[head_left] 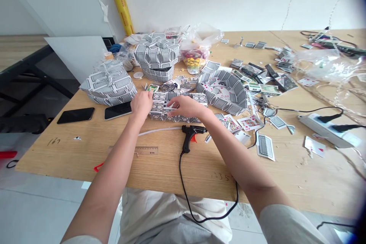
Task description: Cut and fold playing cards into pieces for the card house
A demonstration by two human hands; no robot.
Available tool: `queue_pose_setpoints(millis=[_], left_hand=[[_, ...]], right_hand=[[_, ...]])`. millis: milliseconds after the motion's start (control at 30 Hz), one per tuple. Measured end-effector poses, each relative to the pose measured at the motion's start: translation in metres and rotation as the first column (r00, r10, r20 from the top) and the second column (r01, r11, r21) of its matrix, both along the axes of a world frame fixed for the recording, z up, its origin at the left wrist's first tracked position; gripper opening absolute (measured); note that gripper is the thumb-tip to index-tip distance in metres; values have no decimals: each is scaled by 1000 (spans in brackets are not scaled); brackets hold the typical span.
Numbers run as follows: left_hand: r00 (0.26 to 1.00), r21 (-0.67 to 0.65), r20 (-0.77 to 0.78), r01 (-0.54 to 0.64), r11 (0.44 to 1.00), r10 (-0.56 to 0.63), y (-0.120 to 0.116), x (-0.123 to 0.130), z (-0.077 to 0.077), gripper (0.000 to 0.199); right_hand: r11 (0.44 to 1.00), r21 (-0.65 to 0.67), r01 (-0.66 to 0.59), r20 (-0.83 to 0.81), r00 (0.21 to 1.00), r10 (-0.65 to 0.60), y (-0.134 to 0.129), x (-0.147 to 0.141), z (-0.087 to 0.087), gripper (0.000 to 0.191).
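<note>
Our left hand (pixel 141 103) closes at the left end of a long box made of playing cards (pixel 158 107), its fingertips largely hidden, while our right hand (pixel 185 106) arches over the middle, thumb and fingers parted. We cannot tell how firmly either hand grips. The box lies crosswise on a wooden table (pixel 80 154), straight ahead of us.

Close quarters surround it: a phone (pixel 117 111) sits just beside our left wrist, with a second phone (pixel 76 116) farther left. On our side of the box lies a black glue gun (pixel 188 137), its nozzle near our right forearm and its cord (pixel 183 185) looping down over the table edge. A clear ruler (pixel 148 150) lies partly behind our left forearm. To the right of the box, an open card basket (pixel 241 98) stands close, with loose cards (pixel 251 122) spread beyond our right arm toward a white power strip (pixel 328 130). Two lidded card baskets (pixel 110 85) rise behind and to the left, near a plastic bag (pixel 197 53) of colorful contents.

Both our forearms stretch forward over the table, converging on the box, right palm turned down, left knuckles up.
</note>
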State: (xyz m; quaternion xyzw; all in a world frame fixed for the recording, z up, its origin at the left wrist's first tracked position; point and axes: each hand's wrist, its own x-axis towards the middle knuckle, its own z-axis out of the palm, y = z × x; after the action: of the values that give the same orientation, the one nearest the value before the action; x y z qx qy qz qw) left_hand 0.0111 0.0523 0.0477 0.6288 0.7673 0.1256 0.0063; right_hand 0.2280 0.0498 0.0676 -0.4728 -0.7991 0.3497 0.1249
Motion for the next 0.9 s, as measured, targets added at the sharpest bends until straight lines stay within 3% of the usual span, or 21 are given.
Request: queue_pose_setpoints(millis=[133,200,267,333,400,567,700,800,900], left_hand=[[999,132,33,9,991,-14,-11,-11,1,44],[993,275,70,71,959,-93,-20,-12,-6,40],[953,517,128,174,838,-276,-29,-9,-17,37],[901,658,117,245,712,-418,-38,-6,-28,39],[875,686,91,290,667,-475,-45,-2,-36,41],[848,695,43,354,626,-528,-53,4,-40,44],[819,700,-1,410,585,-574,-54,10,-39,39],[772,683,-49,489,543,-634,-58,18,-39,20],[693,642,-106,595,483,-714,-62,27,-37,8]], right_hand=[[1000,14,28,-184,983,-25,-1,8,14,28],[992,79,96,-302,951,-68,-2,13,23,21],[978,121,171,-385,916,-113,-5,19,33,20],[965,116,234,-455,877,-158,-9,25,41,23],[949,122,291,-524,831,-187,-13,30,48,19],[871,247,425,-648,741,-178,-23,38,62,6],[895,186,406,-648,735,-199,-37,38,69,12],[882,244,404,-611,770,-184,-48,38,60,9],[840,445,311,-416,902,-114,-56,48,34,9]])
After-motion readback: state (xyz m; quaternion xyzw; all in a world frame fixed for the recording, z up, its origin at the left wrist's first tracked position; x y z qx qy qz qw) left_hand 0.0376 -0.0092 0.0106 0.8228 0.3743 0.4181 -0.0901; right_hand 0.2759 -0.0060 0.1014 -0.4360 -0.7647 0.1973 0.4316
